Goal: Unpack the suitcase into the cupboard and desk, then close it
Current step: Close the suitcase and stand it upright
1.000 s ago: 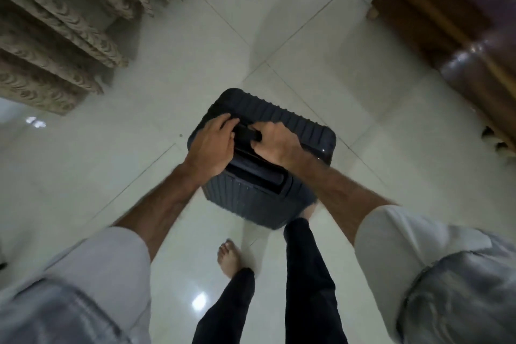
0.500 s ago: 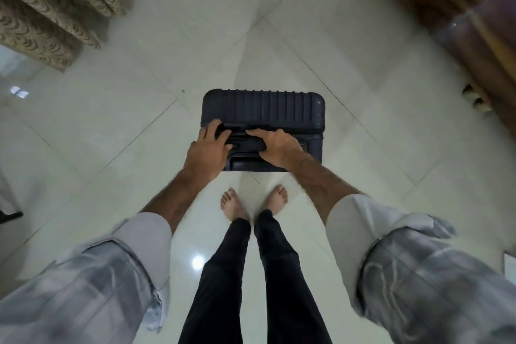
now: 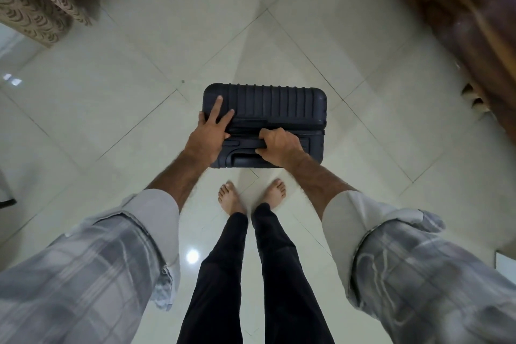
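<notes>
A dark ribbed hard-shell suitcase point(image 3: 282, 103) stands upright and closed on the pale tiled floor, seen from above, just ahead of my bare feet. My right hand point(image 3: 279, 146) grips the carry handle on its top, fingers curled round it. My left hand point(image 3: 209, 134) rests on the top left corner with straight fingers spread over the ribbed shell. The suitcase's sides and wheels are hidden from this angle.
Patterned beige curtains point(image 3: 42, 0) hang at the upper left. Dark wooden furniture point(image 3: 469, 22) runs along the upper right edge. Glossy floor tiles point(image 3: 139, 64) lie all around the suitcase. A white edge point(image 3: 506, 265) shows at the far right.
The suitcase has turned square to me and stands still. My left hand has let go of the handle and now lies flat on the top corner; my right hand keeps its grip.
</notes>
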